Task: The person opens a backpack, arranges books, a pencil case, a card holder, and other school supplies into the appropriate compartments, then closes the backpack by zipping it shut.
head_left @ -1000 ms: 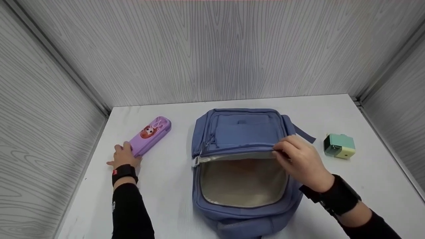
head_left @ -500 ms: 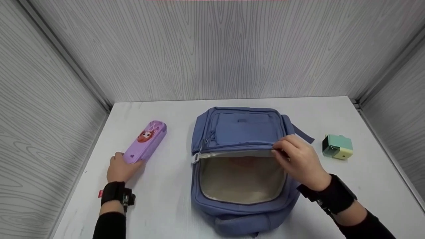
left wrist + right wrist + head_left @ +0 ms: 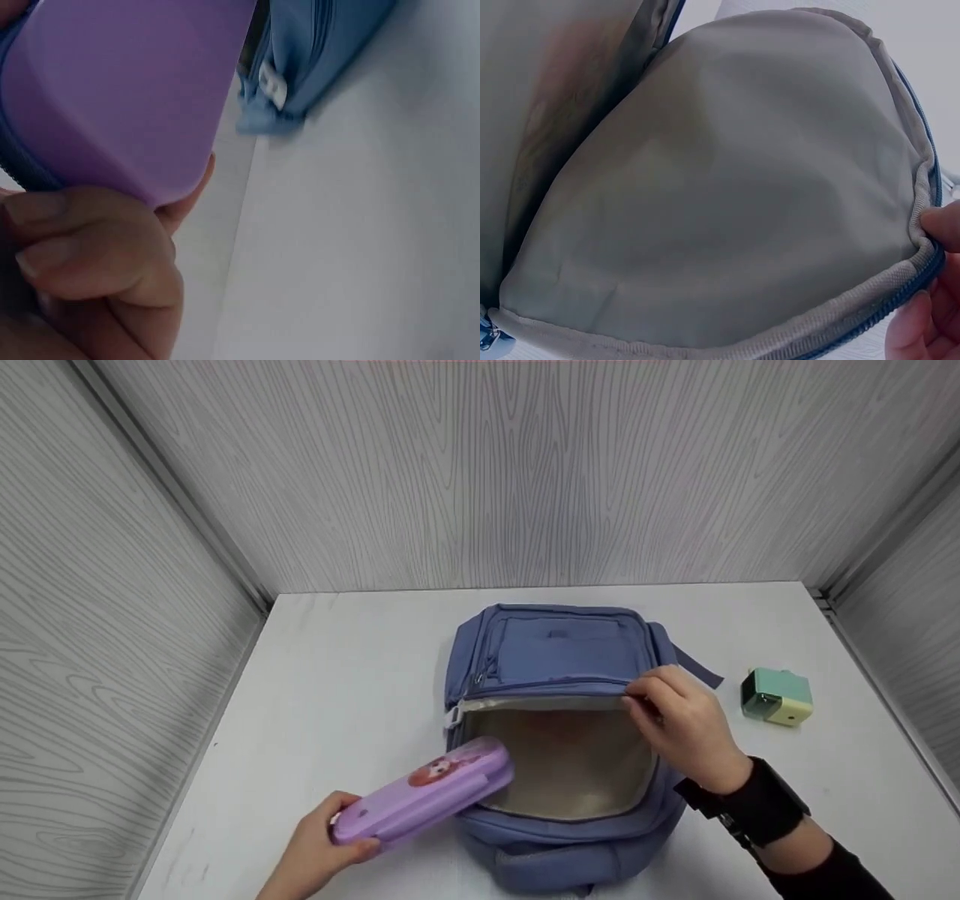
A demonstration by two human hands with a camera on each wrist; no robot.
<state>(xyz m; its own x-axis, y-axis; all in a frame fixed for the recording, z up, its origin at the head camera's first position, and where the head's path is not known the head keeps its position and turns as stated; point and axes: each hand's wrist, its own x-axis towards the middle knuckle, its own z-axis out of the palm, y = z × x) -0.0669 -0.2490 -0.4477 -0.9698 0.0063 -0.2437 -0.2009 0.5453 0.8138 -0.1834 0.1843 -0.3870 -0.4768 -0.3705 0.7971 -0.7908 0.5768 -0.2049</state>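
We count one left hand (image 3: 319,836) and one right hand (image 3: 686,727), so two hands. In the head view we see one black band (image 3: 765,804) and one black sleeve (image 3: 832,874). We count one blue backpack (image 3: 570,652), and on it we spot one white buckle (image 3: 453,717) and one loose strap (image 3: 699,667). We see one purple case (image 3: 420,802), with one picture (image 3: 433,772) on its top. We find one green and yellow block (image 3: 778,696). We have one worktop (image 3: 345,682), one back wall (image 3: 510,472), one left wall (image 3: 112,622) and one right wall (image 3: 907,607), so three walls.
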